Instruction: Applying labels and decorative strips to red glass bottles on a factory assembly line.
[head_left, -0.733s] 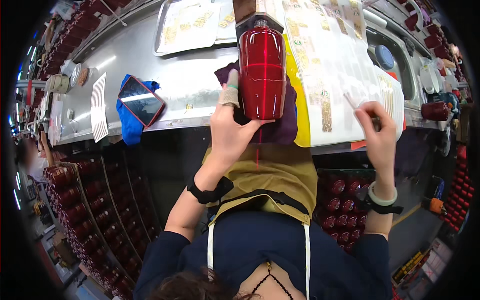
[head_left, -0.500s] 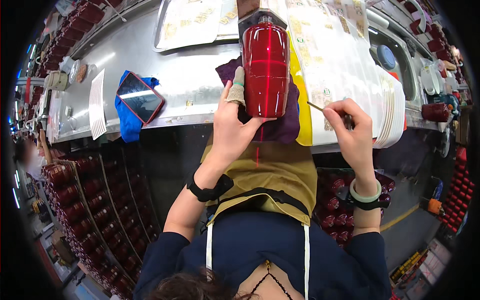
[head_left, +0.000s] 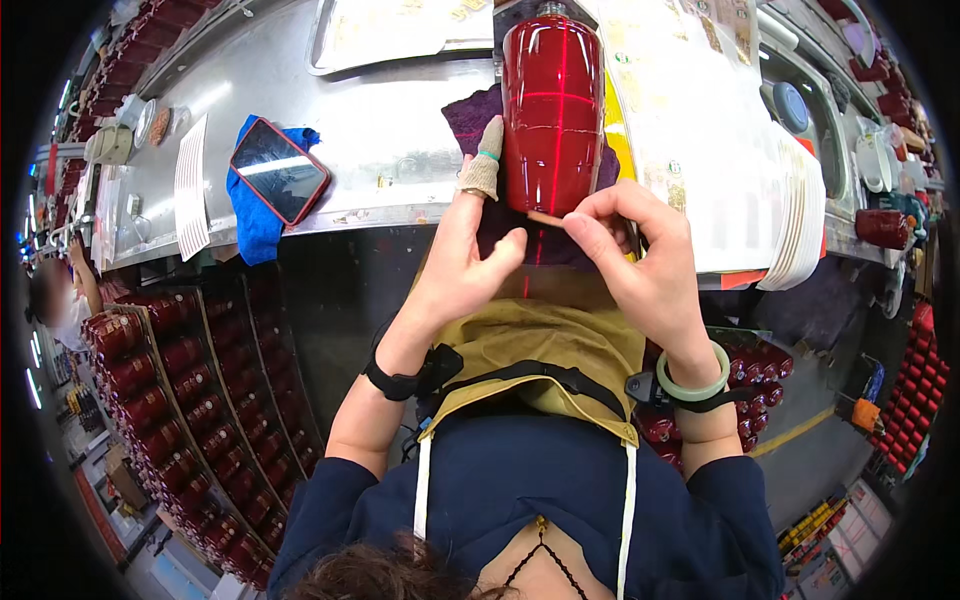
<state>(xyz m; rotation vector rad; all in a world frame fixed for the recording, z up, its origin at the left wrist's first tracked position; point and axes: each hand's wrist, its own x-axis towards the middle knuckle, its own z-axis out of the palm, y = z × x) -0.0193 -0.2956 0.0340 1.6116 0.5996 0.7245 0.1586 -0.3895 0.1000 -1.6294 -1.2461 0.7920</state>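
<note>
A glossy dark-red bottle (head_left: 548, 130) lies on a purple cloth (head_left: 472, 115), its neck pointing away from me. Bright red light lines cross on its surface. My left hand (head_left: 462, 255) is open along the bottle's left side, thumb spread apart near the base. One of its fingers wears a knitted cover (head_left: 482, 175) and lies against or very close to the glass. My right hand (head_left: 645, 260) pinches a thin stick-like tool (head_left: 545, 219), whose tip is at the bottle's near end. Whether that tip touches the bottle, I cannot tell.
To the left, a phone (head_left: 279, 172) rests on a blue cloth (head_left: 258, 225), beside a white striped strip (head_left: 191, 185). A metal tray (head_left: 318, 50) stands at the back. White sheets with gold pieces (head_left: 680, 130) lie right of the bottle. Racks of red bottles (head_left: 185, 390) stand below left.
My right hand has moved left, bringing the stick-like tool to the bottle's near end. My left thumb has come away from the base. The bottle appears slightly farther right and up in view.
</note>
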